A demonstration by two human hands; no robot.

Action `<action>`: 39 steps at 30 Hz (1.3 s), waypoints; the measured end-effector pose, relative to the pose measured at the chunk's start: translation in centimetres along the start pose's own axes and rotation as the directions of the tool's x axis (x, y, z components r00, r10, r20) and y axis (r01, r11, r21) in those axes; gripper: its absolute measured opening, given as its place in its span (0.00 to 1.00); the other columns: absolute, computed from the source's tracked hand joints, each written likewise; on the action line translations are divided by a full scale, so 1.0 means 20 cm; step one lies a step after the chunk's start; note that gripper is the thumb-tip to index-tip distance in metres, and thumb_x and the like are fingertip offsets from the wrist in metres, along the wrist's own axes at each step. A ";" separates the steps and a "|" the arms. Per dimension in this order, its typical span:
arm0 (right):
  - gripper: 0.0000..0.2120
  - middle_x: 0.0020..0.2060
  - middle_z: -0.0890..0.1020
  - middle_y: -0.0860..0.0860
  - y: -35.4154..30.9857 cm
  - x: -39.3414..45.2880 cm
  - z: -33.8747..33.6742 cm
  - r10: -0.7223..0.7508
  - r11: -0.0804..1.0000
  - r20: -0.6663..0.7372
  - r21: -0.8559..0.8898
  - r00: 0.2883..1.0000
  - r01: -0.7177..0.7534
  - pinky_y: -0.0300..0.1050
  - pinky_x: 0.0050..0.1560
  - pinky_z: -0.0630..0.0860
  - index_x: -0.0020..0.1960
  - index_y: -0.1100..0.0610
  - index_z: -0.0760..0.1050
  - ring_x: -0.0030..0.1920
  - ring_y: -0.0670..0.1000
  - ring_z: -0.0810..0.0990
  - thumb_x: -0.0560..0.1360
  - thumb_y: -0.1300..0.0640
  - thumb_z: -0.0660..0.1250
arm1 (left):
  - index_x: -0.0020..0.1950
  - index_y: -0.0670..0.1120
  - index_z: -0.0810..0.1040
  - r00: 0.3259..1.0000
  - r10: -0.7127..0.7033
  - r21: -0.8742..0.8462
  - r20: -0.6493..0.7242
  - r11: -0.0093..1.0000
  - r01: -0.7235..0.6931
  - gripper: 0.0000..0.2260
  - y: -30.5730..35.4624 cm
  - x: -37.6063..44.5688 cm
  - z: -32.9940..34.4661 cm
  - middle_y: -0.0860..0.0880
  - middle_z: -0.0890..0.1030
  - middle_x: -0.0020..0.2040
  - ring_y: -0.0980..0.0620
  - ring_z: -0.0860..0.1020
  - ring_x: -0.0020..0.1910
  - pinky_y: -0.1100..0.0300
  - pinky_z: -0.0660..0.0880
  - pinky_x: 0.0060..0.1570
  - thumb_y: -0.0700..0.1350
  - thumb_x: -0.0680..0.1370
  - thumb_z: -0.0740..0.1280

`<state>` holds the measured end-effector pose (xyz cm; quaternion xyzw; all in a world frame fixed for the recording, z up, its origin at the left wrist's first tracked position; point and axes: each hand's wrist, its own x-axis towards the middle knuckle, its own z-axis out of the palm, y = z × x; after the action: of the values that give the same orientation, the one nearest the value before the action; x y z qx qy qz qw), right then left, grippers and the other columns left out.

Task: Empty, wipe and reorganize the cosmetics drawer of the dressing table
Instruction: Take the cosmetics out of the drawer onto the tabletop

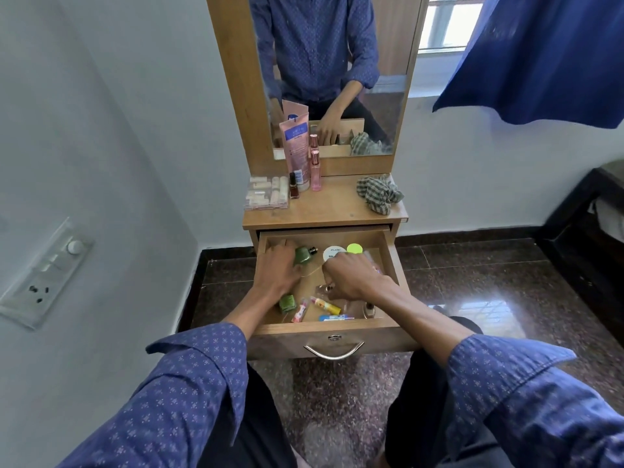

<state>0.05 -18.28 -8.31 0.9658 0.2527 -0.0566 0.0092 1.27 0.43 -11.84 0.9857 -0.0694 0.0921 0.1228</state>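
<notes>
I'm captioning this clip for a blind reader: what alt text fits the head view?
Both hands reach into the open drawer of small cosmetics, the left hand at a green bottle, the right hand beside it. Bottles and a checked cloth sit on the tabletop.

You are working in soft, even daylight coming in through window [449,25] at upper right. Polished floor [486,298] is throwing bright glare patch with window-grille reflection, right of drawer [332,336]. Drawer interior is sitting in mild shade; both hands are blurring slightly, small items beneath them are smearing. Wide-angle lens is bending walls and switch plate [44,275] at left edge, stretching sleeves at bottom corners. Mirror [332,76] is looking hazy, streaked.
</notes>
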 end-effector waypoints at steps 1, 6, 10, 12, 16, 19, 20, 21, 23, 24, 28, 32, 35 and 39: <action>0.15 0.49 0.84 0.52 0.01 0.01 -0.01 0.005 1.000 -0.015 0.030 1.000 -0.005 0.47 0.41 0.71 0.51 0.53 0.81 0.49 0.57 0.83 0.71 0.45 0.78 | 0.61 0.44 0.77 0.999 -0.002 -0.028 -0.039 1.000 0.001 0.15 -0.01 0.00 -0.01 0.44 0.81 0.60 0.41 0.79 0.59 0.49 0.76 0.54 0.47 0.77 0.74; 0.15 0.45 0.81 0.44 0.04 0.06 -0.16 -0.002 0.982 -0.100 0.187 0.995 0.021 0.45 0.36 0.69 0.46 0.49 0.76 0.43 0.50 0.79 0.69 0.42 0.79 | 0.65 0.47 0.74 0.983 0.025 -0.276 -0.179 0.958 -0.075 0.19 -0.09 0.01 -0.06 0.49 0.79 0.61 0.49 0.78 0.56 0.56 0.74 0.51 0.52 0.79 0.74; 0.13 0.44 0.82 0.43 0.06 0.12 -0.34 -0.020 0.955 -0.220 0.285 0.975 0.084 0.40 0.36 0.68 0.47 0.47 0.79 0.45 0.48 0.80 0.70 0.44 0.78 | 0.63 0.50 0.73 0.952 -0.050 -0.403 -0.303 0.912 -0.080 0.17 -0.10 0.04 -0.16 0.53 0.78 0.57 0.54 0.77 0.49 0.58 0.73 0.45 0.53 0.80 0.73; 0.13 0.46 0.82 0.44 0.07 0.16 -0.41 0.016 0.943 -0.289 0.324 0.957 0.082 0.43 0.37 0.69 0.49 0.47 0.79 0.46 0.48 0.80 0.69 0.45 0.78 | 0.62 0.50 0.73 0.930 -0.142 -0.488 -0.339 0.872 -0.045 0.15 -0.12 0.07 -0.21 0.53 0.78 0.56 0.54 0.78 0.48 0.58 0.75 0.46 0.50 0.80 0.74; 0.17 0.46 0.82 0.43 0.07 0.26 -0.52 0.106 0.890 -0.370 0.448 0.923 0.078 0.44 0.37 0.71 0.50 0.47 0.78 0.45 0.46 0.79 0.66 0.45 0.81 | 0.62 0.49 0.75 0.890 -0.276 -0.584 -0.364 0.812 0.013 0.14 -0.18 0.14 -0.28 0.49 0.79 0.57 0.54 0.78 0.49 0.61 0.76 0.47 0.43 0.79 0.74; 0.17 0.45 0.81 0.45 0.06 0.36 -0.55 0.173 0.829 -0.370 0.555 0.913 0.068 0.45 0.39 0.75 0.50 0.48 0.77 0.43 0.45 0.79 0.67 0.49 0.81 | 0.64 0.44 0.78 0.891 -0.323 -0.610 -0.319 0.789 0.068 0.14 -0.25 0.19 -0.31 0.46 0.82 0.59 0.51 0.80 0.53 0.58 0.76 0.53 0.41 0.79 0.74; 0.16 0.45 0.81 0.45 0.06 0.40 -0.54 0.197 0.815 -0.367 0.577 0.909 0.056 0.46 0.40 0.76 0.50 0.48 0.77 0.44 0.46 0.79 0.68 0.51 0.81 | 0.64 0.43 0.79 0.894 -0.332 -0.610 -0.300 0.788 0.088 0.14 -0.27 0.20 -0.31 0.46 0.82 0.59 0.51 0.80 0.54 0.57 0.77 0.54 0.41 0.80 0.73; 0.14 0.45 0.81 0.45 0.06 0.43 -0.54 0.219 0.807 -0.368 0.589 0.904 0.045 0.46 0.41 0.77 0.50 0.48 0.77 0.44 0.46 0.79 0.69 0.52 0.80 | 0.65 0.42 0.79 0.898 -0.333 -0.605 -0.286 0.790 0.100 0.14 -0.28 0.21 -0.31 0.46 0.82 0.60 0.51 0.80 0.54 0.57 0.77 0.54 0.40 0.80 0.73; 0.12 0.46 0.82 0.46 0.05 0.48 -0.52 0.245 0.801 -0.370 0.598 0.896 0.028 0.47 0.43 0.77 0.50 0.50 0.78 0.45 0.48 0.80 0.71 0.55 0.78 | 0.66 0.42 0.79 0.907 -0.322 -0.589 -0.272 0.801 0.107 0.14 -0.31 0.22 -0.32 0.45 0.82 0.61 0.50 0.80 0.56 0.56 0.77 0.55 0.40 0.80 0.72; 0.11 0.47 0.82 0.46 0.04 0.50 -0.51 0.250 0.804 -0.376 0.595 0.892 0.025 0.47 0.44 0.77 0.51 0.51 0.78 0.46 0.48 0.80 0.72 0.57 0.78 | 0.67 0.41 0.79 0.911 -0.316 -0.585 -0.265 0.804 0.109 0.14 -0.32 0.23 -0.31 0.45 0.82 0.61 0.49 0.80 0.57 0.56 0.77 0.55 0.39 0.81 0.72; 0.10 0.46 0.82 0.49 0.02 0.57 -0.49 0.258 0.820 -0.425 0.571 0.868 0.036 0.41 0.37 0.71 0.50 0.54 0.79 0.46 0.50 0.80 0.72 0.61 0.76 | 0.68 0.41 0.78 0.921 -0.302 -0.579 -0.246 0.808 0.110 0.15 -0.33 0.25 -0.30 0.45 0.81 0.63 0.50 0.79 0.58 0.53 0.78 0.58 0.38 0.81 0.71; 0.10 0.44 0.83 0.50 0.01 0.62 -0.45 0.265 0.831 -0.444 0.555 0.856 0.031 0.48 0.40 0.76 0.47 0.54 0.77 0.46 0.52 0.80 0.71 0.61 0.76 | 0.69 0.41 0.77 0.925 -0.296 -0.581 -0.238 0.807 0.108 0.15 -0.35 0.26 -0.28 0.44 0.79 0.65 0.48 0.79 0.59 0.53 0.77 0.60 0.39 0.82 0.70; 0.10 0.43 0.82 0.50 0.00 0.64 -0.42 0.259 0.840 -0.461 0.541 0.849 0.037 0.52 0.43 0.79 0.47 0.54 0.75 0.45 0.53 0.79 0.70 0.62 0.75 | 0.69 0.41 0.77 0.927 -0.291 -0.586 -0.238 0.804 0.102 0.15 -0.35 0.26 -0.27 0.43 0.78 0.64 0.50 0.78 0.58 0.56 0.76 0.59 0.41 0.83 0.70; 0.12 0.44 0.80 0.50 0.01 0.64 -0.40 0.231 0.851 -0.474 0.522 0.850 0.060 0.55 0.45 0.80 0.47 0.53 0.75 0.45 0.53 0.78 0.67 0.63 0.74 | 0.71 0.41 0.77 0.933 -0.284 -0.591 -0.221 0.800 0.104 0.18 -0.37 0.24 -0.27 0.45 0.77 0.63 0.54 0.77 0.54 0.59 0.77 0.56 0.43 0.83 0.71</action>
<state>12.10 -11.91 -1.79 0.9213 0.1757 0.1412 -0.3170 6.20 8.47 -7.39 0.8799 0.0280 0.2016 0.4293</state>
